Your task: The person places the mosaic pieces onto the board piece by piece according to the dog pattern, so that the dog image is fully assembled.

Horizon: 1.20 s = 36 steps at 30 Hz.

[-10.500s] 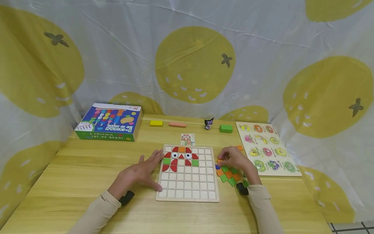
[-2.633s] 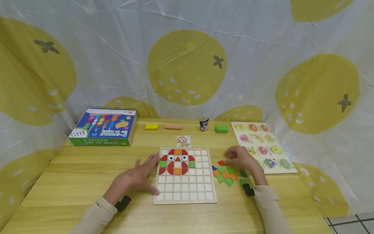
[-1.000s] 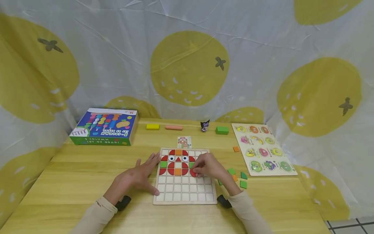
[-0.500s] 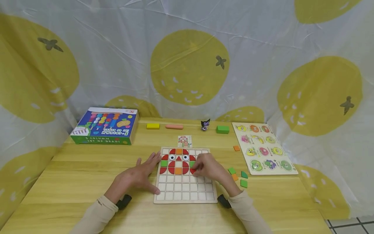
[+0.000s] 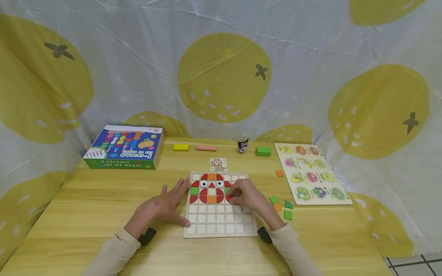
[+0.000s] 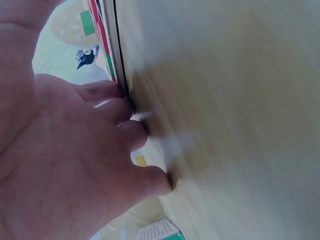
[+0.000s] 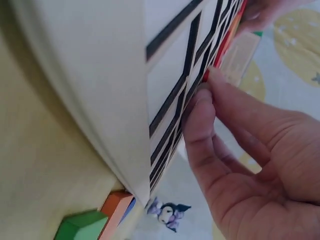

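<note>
A wooden grid board [image 5: 221, 219] lies flat, its upper rows bearing red, orange and green tiles that form an owl-like face with two eyes. My left hand [image 5: 167, 203] is spread along the board's left edge, fingertips and thumb touching it. In the left wrist view, the fingers [image 6: 145, 182] of that hand reach down to the tabletop beside the board. My right hand [image 5: 246, 195] pinches a red quarter-round tile [image 5: 228, 198] between thumb and forefinger, low over a cell below the right green tile. In the right wrist view, only a sliver of the red tile [image 7: 206, 75] shows.
Right of the board lie loose green [image 5: 288, 215] and orange tiles, some hidden by my right forearm. A fruit puzzle board [image 5: 312, 176] lies beyond. A picture card [image 5: 218, 164], yellow block [image 5: 181, 147], pink stick [image 5: 206, 148], figurine [image 5: 243, 145], green block [image 5: 263, 151] and bead box [image 5: 124, 147] stand behind.
Over these seconds, red and orange tiles were added, rounding out the shape below the eyes. My right hand moved left from the loose tiles to the board with a red tile; the left hand stayed.
</note>
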Motion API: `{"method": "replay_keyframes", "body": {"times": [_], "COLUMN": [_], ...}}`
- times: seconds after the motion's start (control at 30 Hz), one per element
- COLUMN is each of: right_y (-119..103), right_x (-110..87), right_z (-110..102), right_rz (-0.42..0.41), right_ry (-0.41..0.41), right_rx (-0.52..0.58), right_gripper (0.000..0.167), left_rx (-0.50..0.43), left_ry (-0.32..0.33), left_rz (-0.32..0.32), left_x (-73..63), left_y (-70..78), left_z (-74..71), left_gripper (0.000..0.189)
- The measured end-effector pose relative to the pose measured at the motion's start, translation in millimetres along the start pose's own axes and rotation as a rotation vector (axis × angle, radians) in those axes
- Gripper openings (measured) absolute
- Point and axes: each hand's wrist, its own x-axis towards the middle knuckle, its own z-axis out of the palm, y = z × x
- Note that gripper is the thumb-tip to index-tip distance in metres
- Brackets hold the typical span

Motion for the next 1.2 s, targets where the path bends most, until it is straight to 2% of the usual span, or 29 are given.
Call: {"method": "replay_keyframes", "body": {"times": [0.2,0.33,0.43,0.57,0.67,0.8,0.97,1.03,1.13,1.2], "right_y": [3.2,13.6,34.9,77.2,105.4,128.8,131.7,125.1,111.6,104.2], "right_x": [-0.3,-2.7,-9.9,-23.0,-32.0,-42.2,-46.2,-46.1,-45.2,-44.2], "right_z": [-3.7,-24.0,-51.9,-86.6,-102.5,-111.9,-108.3,-101.4,-88.2,-81.3], "right_rz": [-0.026,-0.032,-0.007,0.083,0.158,0.182,0.134,0.087,0.007,-0.006], "right_ry": [-0.008,0.003,0.094,0.233,0.251,0.217,0.21,0.142,-0.018,-0.094], "right_rx": [-0.015,0.001,-0.029,-0.088,-0.097,-0.078,-0.033,0.009,0.09,0.126], "right_gripper": [0.012,0.011,0.011,0.019,0.026,0.03,0.029,0.027,0.026,0.026], "left_rx": [-0.004,0.0,0.003,-0.003,-0.009,-0.007,-0.003,-0.009,-0.02,-0.023], "left_ry": [-0.005,-0.004,-0.004,-0.004,-0.007,-0.01,-0.002,-0.002,-0.002,-0.002], "left_rz": [-0.013,-0.017,-0.01,-0.005,-0.004,0.005,-0.011,-0.017,-0.02,-0.02], "left_x": [2.0,2.4,3.0,4.0,4.7,5.9,5.1,4.2,3.3,2.9], "left_y": [0.3,-0.1,0.1,0.5,0.6,0.5,0.8,0.5,0.2,-0.2], "left_z": [0.8,0.7,0.6,0.6,1.0,1.9,1.6,1.4,1.3,1.3], "left_gripper": [0.134,0.134,0.134,0.134,0.133,0.133,0.135,0.135,0.136,0.135]}}
